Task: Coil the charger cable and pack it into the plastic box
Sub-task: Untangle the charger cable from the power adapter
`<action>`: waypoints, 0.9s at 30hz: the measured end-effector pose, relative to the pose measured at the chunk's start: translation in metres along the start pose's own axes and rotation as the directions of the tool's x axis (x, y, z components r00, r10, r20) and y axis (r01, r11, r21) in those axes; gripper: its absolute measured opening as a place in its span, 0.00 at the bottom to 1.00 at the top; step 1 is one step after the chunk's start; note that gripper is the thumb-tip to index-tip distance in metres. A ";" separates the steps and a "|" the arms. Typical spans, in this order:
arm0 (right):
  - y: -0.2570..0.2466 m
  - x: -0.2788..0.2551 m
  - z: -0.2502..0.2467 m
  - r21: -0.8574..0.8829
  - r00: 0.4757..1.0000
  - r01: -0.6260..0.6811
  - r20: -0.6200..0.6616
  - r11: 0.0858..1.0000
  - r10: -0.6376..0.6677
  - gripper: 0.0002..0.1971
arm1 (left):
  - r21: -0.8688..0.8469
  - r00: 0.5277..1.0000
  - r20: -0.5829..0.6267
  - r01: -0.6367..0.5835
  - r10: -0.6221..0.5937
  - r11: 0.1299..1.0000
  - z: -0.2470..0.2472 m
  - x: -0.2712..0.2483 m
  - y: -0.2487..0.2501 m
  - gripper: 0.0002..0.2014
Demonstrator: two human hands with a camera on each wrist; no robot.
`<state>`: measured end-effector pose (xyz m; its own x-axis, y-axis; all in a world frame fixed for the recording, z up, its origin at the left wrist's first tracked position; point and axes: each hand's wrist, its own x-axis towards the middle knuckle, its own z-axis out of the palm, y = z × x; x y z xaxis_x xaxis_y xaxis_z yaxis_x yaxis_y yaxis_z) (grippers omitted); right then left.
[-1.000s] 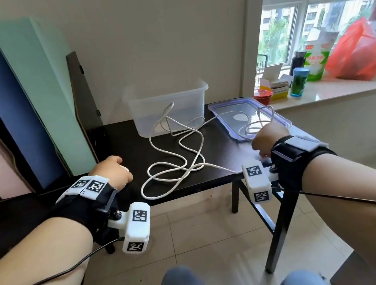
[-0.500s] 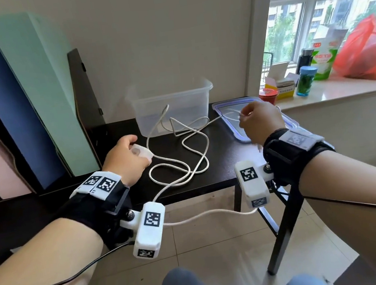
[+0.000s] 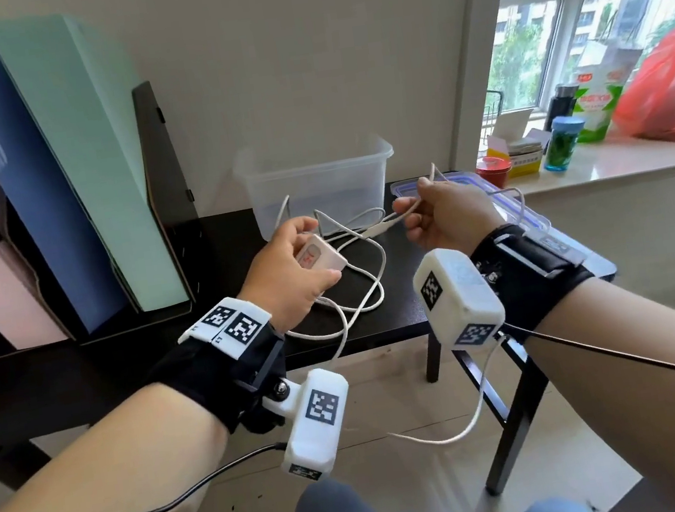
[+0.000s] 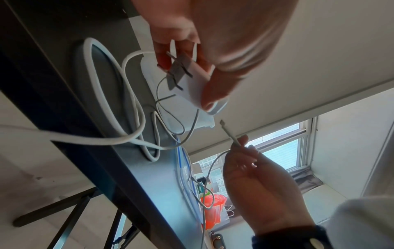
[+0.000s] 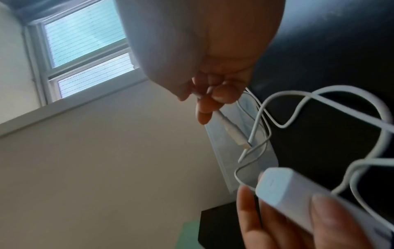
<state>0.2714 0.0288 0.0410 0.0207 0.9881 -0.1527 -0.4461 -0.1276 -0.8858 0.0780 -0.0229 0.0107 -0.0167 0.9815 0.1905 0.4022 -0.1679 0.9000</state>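
Above the table: your two hands are raised over the black table, near each other.
Left hand: your left hand grips the white charger block between thumb and fingers.
Right hand: your right hand pinches the cable's plug end, its tip aimed at the block.
Cable: the white charger cable lies in loose loops on the table, one loop hanging below the front edge.
Box: the clear plastic box stands at the back by the wall; its lid lies to the right.

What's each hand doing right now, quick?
Left hand: closed, holding the charger brick.
Right hand: closed, pinching the cable near its connector.
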 end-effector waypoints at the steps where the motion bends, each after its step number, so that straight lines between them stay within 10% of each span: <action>1: 0.003 -0.001 0.003 0.044 1.000 -0.017 0.009 0.999 0.016 0.11 | -0.006 1.000 0.015 -0.001 0.001 1.000 0.002 -0.001 0.001 0.30; 10: 0.023 -0.009 0.018 0.135 0.993 -0.095 0.084 0.986 0.084 0.09 | -0.047 0.998 0.058 -0.004 0.007 0.999 0.010 -0.001 -0.004 0.32; 27: 0.038 -0.017 0.006 -0.267 0.938 0.237 0.315 0.934 -0.148 0.12 | -0.227 0.977 0.213 0.025 0.025 0.974 0.007 0.004 -0.012 0.34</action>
<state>0.2487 0.0078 0.0122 -0.1962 0.9725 0.1258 -0.1726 0.0921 -0.9807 0.0790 -0.0159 -0.0019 0.1886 0.9741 0.1250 0.1834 -0.1600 0.9699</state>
